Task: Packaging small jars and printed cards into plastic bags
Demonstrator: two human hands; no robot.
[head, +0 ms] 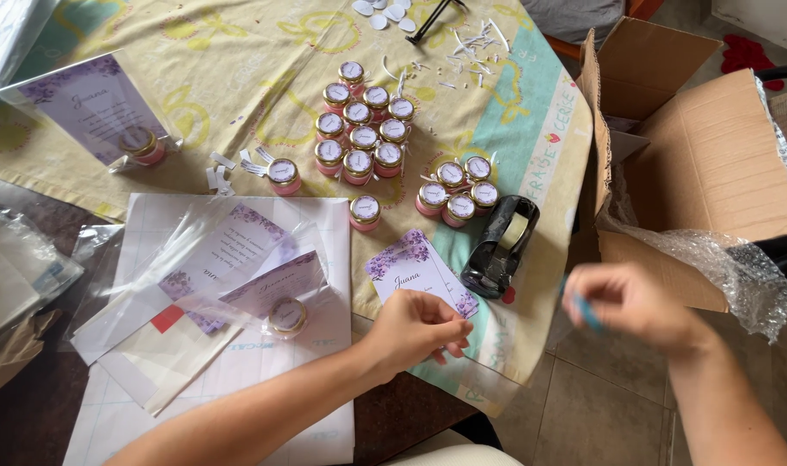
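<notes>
The left hand (415, 332) rests at the near edge of the counter (238, 52), fingers curled, pressing down on the near corner of a small stack of purple floral cards (415, 274). Its grip is nearly closed, fingertips on the cards. The right hand (626, 302) hovers off the counter edge at 3 o'clock from the left hand, blurred; its grip is pinched shut on a small blue item (587, 315) whose kind cannot be told.

A black tape dispenser (499, 246) lies just beside the cards, at 2 o'clock from the left hand. At 9 o'clock, a clear plastic bag (229, 259) lies on white sheets and contains printed cards and one gold-lidded jar (287, 315).

Beyond the cards, at 12 o'clock, small pink jars with gold lids stand in two clusters: a group of four (458, 194) and a larger group (363, 125). An open cardboard box (695, 155) with bubble wrap (721, 263) sits at 2 o'clock, off the counter. Paper scraps (471, 43) lie at the far edge.
</notes>
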